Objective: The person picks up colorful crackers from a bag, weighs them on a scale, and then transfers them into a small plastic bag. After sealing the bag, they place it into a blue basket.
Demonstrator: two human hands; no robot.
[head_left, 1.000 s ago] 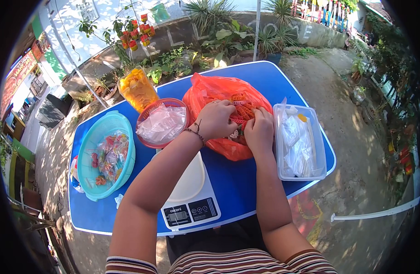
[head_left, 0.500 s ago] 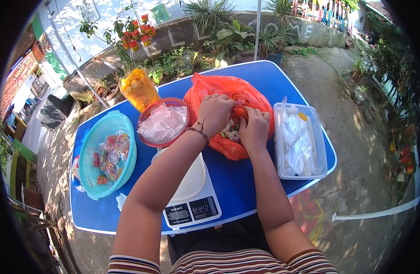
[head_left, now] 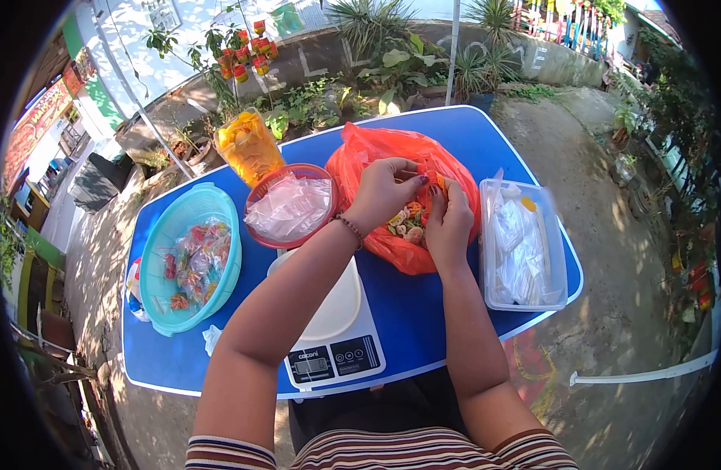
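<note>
A red plastic bag (head_left: 356, 160) lies open toward me on the blue table, with small colourful curled snack pieces (head_left: 411, 223) showing inside. Over its mouth, my left hand (head_left: 388, 192) reaches in from the left, thumb and fingers pinched on red plastic. Close beside it, my right hand (head_left: 451, 215) has its fingertips closed on a red-orange bit of the same plastic, nearly meeting the left fingertips. Part of the bag's contents is hidden behind the hands.
Left of the bag stand a red basket (head_left: 335, 205) of clear plastic packets, a turquoise basket (head_left: 158, 290) with packed snacks, and a tub of yellow-orange pieces (head_left: 249, 149). A white kitchen scale (head_left: 368, 329) sits nearest me. At right is a clear box (head_left: 525, 304) of plastic bags.
Both hands have shifted slightly up and to the right in view, fingertips now higher over the bag's mouth. More orange snack pieces show below them. The whole view has moved a little.
</note>
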